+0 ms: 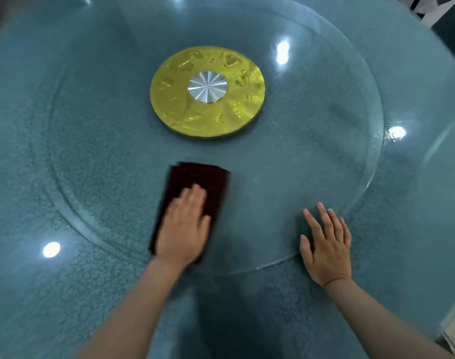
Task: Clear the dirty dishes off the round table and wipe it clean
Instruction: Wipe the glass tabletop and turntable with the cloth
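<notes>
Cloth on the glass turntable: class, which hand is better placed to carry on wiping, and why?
The left hand: it already lies flat on the dark cloth. The right hand rests bare on the glass turntable rim, steadying it.

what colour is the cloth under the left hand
Dark brown, almost maroon; the cloth shows best in the head view.

Both bare forearms reach in from the near edge, angling toward the middle. The left hand lies palm down, fingers straight and close together, pointing far, thumb tucked along the right side; it looks slightly blurred. The right hand sits well apart to the right, also palm down, fingers spread a little and straight, thumb splayed out to the left. Neither hand curls. The wrists are level, and both arms are bare to the frame's edge.
</notes>
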`<state>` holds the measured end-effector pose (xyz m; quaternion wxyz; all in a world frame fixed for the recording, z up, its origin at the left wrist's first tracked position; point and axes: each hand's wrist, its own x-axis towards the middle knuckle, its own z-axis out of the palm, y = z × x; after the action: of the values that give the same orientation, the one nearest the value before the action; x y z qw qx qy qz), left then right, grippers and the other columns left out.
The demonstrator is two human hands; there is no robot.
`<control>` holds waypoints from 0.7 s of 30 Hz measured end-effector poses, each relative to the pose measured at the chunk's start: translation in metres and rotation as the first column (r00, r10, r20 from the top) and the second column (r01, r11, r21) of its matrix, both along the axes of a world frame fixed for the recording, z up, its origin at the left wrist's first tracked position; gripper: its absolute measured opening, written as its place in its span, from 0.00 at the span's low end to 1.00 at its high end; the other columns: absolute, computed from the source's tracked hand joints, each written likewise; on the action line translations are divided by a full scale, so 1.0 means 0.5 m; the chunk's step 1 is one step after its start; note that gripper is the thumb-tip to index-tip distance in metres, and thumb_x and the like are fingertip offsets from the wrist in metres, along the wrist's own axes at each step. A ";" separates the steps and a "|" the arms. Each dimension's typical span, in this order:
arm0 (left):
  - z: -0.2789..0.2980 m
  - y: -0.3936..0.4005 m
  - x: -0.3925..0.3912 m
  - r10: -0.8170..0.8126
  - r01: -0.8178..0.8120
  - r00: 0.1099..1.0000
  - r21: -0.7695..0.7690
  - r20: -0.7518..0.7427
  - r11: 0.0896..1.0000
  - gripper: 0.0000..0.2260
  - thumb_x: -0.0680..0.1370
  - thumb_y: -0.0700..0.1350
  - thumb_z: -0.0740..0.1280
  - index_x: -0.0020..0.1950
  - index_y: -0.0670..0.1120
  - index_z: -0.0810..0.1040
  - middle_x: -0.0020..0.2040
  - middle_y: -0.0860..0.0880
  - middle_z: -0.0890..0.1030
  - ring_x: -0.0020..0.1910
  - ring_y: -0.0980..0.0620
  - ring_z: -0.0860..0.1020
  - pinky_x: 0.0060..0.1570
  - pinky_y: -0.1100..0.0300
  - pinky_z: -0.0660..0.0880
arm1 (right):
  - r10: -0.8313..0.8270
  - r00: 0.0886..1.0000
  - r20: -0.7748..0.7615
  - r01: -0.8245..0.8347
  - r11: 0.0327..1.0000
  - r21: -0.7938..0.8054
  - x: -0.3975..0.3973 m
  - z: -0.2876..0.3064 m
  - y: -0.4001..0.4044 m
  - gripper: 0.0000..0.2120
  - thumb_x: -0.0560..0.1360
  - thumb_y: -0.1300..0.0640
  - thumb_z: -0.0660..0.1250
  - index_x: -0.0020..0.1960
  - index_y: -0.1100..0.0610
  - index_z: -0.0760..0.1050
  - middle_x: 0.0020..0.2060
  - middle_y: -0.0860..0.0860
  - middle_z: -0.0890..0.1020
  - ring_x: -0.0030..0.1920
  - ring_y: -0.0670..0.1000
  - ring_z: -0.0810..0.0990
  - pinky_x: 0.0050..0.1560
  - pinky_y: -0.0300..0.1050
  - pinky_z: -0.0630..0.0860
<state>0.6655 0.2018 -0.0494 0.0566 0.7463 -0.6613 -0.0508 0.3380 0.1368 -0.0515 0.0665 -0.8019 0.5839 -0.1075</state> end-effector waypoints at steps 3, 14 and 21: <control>0.002 0.021 0.194 0.364 -0.364 0.931 0.007 0.033 0.931 0.27 0.83 0.53 0.49 0.77 0.39 0.59 0.77 0.41 0.61 0.75 0.41 0.62 0.71 0.43 0.61 | 0.009 1.000 0.009 -0.009 1.000 -0.022 0.002 0.002 -0.001 0.26 0.76 0.44 0.55 0.71 0.52 0.71 0.73 0.55 0.68 0.72 0.60 0.66 0.73 0.59 0.58; 0.012 -0.129 -0.172 -0.040 0.040 0.998 -0.012 -0.045 0.999 0.30 0.79 0.54 0.52 0.78 0.40 0.57 0.78 0.42 0.57 0.77 0.42 0.57 0.74 0.46 0.56 | -0.043 0.999 -0.011 0.044 0.997 0.067 0.002 -0.007 -0.008 0.28 0.78 0.48 0.51 0.76 0.53 0.62 0.77 0.55 0.59 0.78 0.58 0.53 0.77 0.56 0.46; 0.014 -0.169 -0.194 -0.066 0.067 0.993 0.004 -0.102 0.998 0.29 0.79 0.52 0.53 0.78 0.42 0.57 0.78 0.44 0.58 0.77 0.44 0.57 0.74 0.48 0.57 | -0.038 0.999 -0.011 0.039 0.997 0.073 0.003 -0.004 -0.009 0.28 0.77 0.47 0.52 0.76 0.52 0.63 0.77 0.55 0.60 0.77 0.58 0.55 0.77 0.58 0.49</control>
<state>0.5683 0.1172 -0.0424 0.0855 0.7206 -0.6818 -0.0930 0.3396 0.1324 -0.0534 0.0912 -0.7881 0.6030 -0.0835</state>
